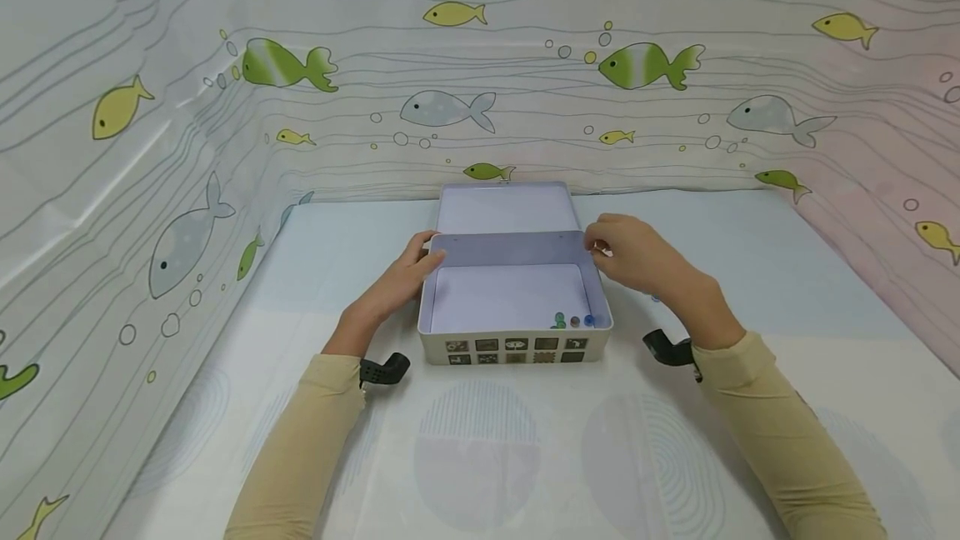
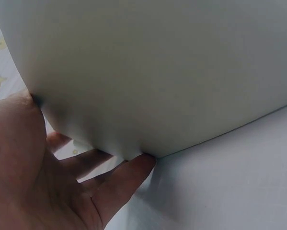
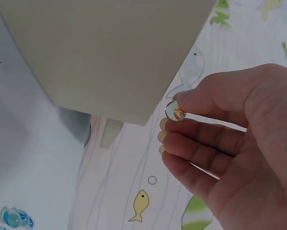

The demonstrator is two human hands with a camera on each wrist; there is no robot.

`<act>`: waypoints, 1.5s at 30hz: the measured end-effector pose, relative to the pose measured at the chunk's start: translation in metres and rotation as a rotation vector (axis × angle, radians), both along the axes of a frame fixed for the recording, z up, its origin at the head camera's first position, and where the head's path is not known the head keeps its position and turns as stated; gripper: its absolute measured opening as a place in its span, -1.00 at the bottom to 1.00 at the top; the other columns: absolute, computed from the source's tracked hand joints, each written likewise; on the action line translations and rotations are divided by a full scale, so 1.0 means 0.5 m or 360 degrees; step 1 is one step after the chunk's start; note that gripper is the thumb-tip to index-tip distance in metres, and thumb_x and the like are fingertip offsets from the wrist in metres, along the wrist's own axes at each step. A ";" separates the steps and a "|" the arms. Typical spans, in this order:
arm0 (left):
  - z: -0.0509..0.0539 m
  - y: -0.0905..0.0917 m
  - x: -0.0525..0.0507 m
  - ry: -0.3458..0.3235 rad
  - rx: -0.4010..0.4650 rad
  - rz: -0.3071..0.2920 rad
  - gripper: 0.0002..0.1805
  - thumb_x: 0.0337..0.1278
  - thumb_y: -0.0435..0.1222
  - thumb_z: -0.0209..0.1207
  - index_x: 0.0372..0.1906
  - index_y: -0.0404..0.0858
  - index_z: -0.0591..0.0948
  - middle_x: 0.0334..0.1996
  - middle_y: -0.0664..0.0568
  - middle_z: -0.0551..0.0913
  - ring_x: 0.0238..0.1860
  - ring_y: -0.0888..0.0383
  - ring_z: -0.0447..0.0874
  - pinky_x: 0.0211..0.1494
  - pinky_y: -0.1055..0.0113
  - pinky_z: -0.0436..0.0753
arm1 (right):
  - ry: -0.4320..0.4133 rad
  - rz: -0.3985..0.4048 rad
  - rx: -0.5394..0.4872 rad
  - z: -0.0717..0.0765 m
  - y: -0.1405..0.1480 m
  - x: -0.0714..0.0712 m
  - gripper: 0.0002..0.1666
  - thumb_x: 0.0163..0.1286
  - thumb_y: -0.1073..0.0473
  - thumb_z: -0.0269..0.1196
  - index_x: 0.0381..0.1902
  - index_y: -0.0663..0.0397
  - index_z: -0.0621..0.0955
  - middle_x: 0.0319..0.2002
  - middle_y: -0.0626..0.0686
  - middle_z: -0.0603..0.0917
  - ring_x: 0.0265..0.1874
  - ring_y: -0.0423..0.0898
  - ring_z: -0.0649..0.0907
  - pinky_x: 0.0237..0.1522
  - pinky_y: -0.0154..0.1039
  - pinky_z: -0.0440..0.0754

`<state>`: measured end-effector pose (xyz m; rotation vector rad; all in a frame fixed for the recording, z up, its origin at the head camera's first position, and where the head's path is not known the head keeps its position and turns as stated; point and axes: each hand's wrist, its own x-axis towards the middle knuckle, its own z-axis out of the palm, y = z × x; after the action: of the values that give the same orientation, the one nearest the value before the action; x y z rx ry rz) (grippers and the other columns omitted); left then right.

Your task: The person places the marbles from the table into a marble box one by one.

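Note:
A light metal box (image 1: pixel 517 346) stands on the table with its lid (image 1: pixel 504 208) folded back behind it. Inside, at the front right corner, lie several marbles, green (image 1: pixel 559 320), brownish (image 1: pixel 575 322) and blue (image 1: pixel 589 320). The left hand (image 1: pixel 402 275) grips the box's left wall, thumb on the rim; in the left wrist view its fingers (image 2: pixel 129 179) curl under the box's edge. Over the right rim, the right hand (image 1: pixel 633 255) pinches a clear marble with an orange swirl (image 3: pixel 175 111) between thumb and fingers, beside the box's outer wall (image 3: pixel 109 57) in the right wrist view.
Blue glass marbles (image 3: pixel 16 218) lie on the table outside the box, one partly visible (image 1: pixel 656 298) near the right forearm. A fish-patterned sheet (image 1: pixel 525 132) rises behind the table and along both sides. Black wrist cameras (image 1: pixel 384 369) hang at both sleeves.

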<state>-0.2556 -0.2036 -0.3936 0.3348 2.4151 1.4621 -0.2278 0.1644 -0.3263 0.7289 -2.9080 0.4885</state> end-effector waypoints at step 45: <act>0.040 0.011 0.017 -0.0051 0.0002 -0.0010 -0.28 0.53 0.07 -0.13 0.58 -0.04 -0.08 0.53 -0.25 0.11 0.50 -0.27 0.18 0.30 -0.25 0.44 | 0.0001 0.0360 0.0064 -0.068 -0.106 0.023 -0.90 0.34 0.33 0.28 -0.23 0.09 0.71 -0.26 -0.04 0.65 -0.29 -0.15 0.59 -0.24 -0.27 0.60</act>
<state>-0.2471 -0.1980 -0.3735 0.3171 2.3861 1.4553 -0.2163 0.1112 -0.3604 1.0702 -2.8564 0.4510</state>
